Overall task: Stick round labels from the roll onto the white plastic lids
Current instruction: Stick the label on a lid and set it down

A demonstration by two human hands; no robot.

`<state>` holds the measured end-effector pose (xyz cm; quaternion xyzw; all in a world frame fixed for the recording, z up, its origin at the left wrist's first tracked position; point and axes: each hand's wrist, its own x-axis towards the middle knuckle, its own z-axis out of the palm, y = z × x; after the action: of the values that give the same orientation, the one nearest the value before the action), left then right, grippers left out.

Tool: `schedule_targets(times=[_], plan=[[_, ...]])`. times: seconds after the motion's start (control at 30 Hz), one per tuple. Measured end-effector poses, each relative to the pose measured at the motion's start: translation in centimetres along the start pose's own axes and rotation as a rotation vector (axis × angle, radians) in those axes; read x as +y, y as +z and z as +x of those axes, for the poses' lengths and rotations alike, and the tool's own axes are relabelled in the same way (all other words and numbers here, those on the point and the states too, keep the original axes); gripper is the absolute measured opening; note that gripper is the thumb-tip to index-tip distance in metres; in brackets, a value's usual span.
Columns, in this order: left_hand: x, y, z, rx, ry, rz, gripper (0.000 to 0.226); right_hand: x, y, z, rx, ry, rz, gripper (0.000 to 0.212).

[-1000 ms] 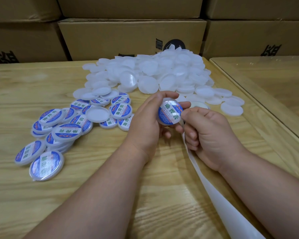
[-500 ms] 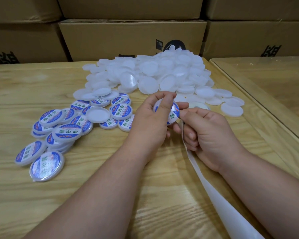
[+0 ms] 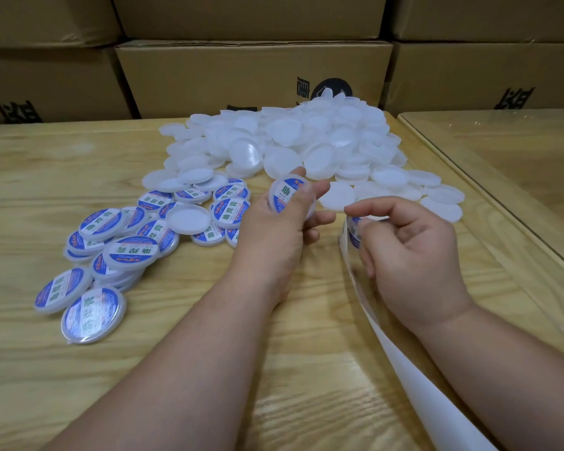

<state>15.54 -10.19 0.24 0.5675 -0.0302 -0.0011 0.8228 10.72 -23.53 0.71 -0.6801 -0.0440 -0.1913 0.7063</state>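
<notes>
Judging by the piles, you are well short of halfway: roughly 20 labelled lids (image 3: 131, 252) lie at the left of the frame, while a far bigger heap of blank lids (image 3: 306, 141) sits at upper centre of the worktop (image 3: 46, 177). Your left hand (image 3: 274, 236) grips a freshly labelled lid (image 3: 288, 196) by its rim, thumb across the face. Your right hand (image 3: 411, 249), fingers curled, pinches the next label (image 3: 355, 231) on the backing strip (image 3: 414, 369), which trails to the lower right.

Head view, steeply down, close over table (image 3: 79, 385)
</notes>
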Motion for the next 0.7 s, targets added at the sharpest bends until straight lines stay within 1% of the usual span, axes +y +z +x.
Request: schedule_targets(times=[0.03, 0.07, 0.13, 0.2, 0.3, 0.37, 0.43, 0.53, 0.6, 0.63, 0.7], plan=[[0.2, 0.1, 0.0, 0.013, -0.023, 0.001, 0.02, 0.0, -0.1, 0.2, 0.036, -0.025, -0.018, 0.022], [0.3, 0.2, 0.0, 0.019, -0.052, -0.009, 0.027, 0.1, -0.3, 0.4, 0.068, -0.047, -0.031, 0.021], [0.4, 0.1, 0.2, 0.053, -0.102, -0.066, 0.049, 0.2, -0.8, 0.9, 0.128, -0.088, -0.061, 0.021], [0.4, 0.0, 0.3, 0.117, -0.125, -0.123, 0.056, 0.3, -1.4, 1.5, 0.175, -0.128, -0.115, 0.022], [0.5, 0.1, 0.5, 0.204, -0.113, -0.198, 0.046, 0.6, -2.1, 2.3, 0.214, -0.202, -0.238, 0.023], [0.9, 0.1, 0.6, 0.284, -0.095, -0.32, 0.034, 0.8, -2.3, 2.6, 0.213, -0.207, -0.327, 0.023], [1.3, -0.3, 0.8, 0.343, -0.094, -0.462, 0.022, 1.0, -2.2, 2.9, 0.189, -0.149, -0.427, 0.025], [1.7, -1.1, 0.8, 0.353, -0.104, -0.623, 0.014, 1.3, -2.3, 3.0, 0.132, -0.025, -0.488, 0.03], [1.9, -1.2, 0.8, 0.355, -0.102, -0.664, 0.012, 1.2, -2.2, 2.9, 0.09, 0.039, -0.473, 0.031], [1.9, -1.2, 0.8, 0.353, -0.097, -0.673, 0.016, 1.2, -2.2, 2.9, 0.067, 0.058, -0.471, 0.031], [1.8, -1.0, 0.9, 0.343, -0.077, -0.639, 0.019, 1.2, -2.3, 2.9, 0.022, 0.079, -0.494, 0.032]])
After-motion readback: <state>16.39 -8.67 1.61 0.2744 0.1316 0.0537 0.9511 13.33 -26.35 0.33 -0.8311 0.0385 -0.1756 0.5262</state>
